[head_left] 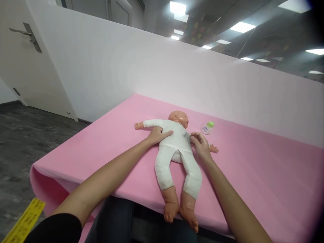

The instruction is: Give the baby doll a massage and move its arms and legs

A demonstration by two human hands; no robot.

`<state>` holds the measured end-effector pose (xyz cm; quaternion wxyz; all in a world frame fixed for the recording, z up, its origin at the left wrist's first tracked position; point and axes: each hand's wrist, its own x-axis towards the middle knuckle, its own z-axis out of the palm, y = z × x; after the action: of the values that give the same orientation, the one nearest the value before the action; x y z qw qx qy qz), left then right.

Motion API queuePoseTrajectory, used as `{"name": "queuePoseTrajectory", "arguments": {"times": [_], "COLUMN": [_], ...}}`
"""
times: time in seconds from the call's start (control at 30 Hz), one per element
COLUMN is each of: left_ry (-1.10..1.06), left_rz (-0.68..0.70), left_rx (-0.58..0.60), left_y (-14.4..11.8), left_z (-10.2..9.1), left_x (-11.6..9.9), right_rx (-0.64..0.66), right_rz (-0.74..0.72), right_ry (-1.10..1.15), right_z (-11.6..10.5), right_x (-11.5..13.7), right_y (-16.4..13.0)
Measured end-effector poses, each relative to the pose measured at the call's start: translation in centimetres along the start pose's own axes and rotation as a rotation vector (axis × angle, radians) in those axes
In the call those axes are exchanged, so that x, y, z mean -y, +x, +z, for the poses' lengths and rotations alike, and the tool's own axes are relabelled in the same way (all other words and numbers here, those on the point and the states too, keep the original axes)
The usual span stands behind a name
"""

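A baby doll (177, 141) in a white bodysuit lies on its back on the pink sheet (253, 168), head away from me, feet hanging over the near edge. My left hand (158, 134) rests flat on the doll's chest and left side, fingers spread. My right hand (199, 143) touches the doll's other side near its arm, with the fingers curled on the white cloth. A small bottle (207, 128) with a green cap lies just beyond the doll's head, to the right.
A white partition wall (152, 67) stands behind the pink-covered table. A white door (22, 57) with a lever handle is at the far left, above dark grey floor (30, 141). A yellow tape (24, 222) shows at bottom left.
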<state>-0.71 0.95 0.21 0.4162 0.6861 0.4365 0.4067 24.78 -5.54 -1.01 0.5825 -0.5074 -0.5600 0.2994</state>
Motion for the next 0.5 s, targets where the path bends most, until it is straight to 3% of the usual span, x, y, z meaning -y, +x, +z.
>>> {"name": "queuePoseTrajectory", "arguments": {"times": [0.1, 0.27, 0.37, 0.5], "left_ry": [0.011, 0.035, 0.042, 0.001], "left_rz": [0.0, -0.004, 0.021, 0.056], "left_rx": [-0.001, 0.055, 0.1, 0.113], "left_y": [0.1, -0.1, -0.1, 0.2], "left_z": [0.1, -0.2, -0.4, -0.2], "left_x": [0.3, 0.0, 0.0, 0.6], "right_rx": [-0.071, -0.232, -0.255, -0.231], "right_rz": [0.043, 0.185, 0.327, 0.372], "right_ry": [0.024, 0.223, 0.377, 0.575], "right_z": [-0.2, 0.4, 1.4, 2.6], "right_x": [-0.7, -2.6, -3.3, -3.8], "right_y": [1.9, 7.8, 11.0, 13.3]}}
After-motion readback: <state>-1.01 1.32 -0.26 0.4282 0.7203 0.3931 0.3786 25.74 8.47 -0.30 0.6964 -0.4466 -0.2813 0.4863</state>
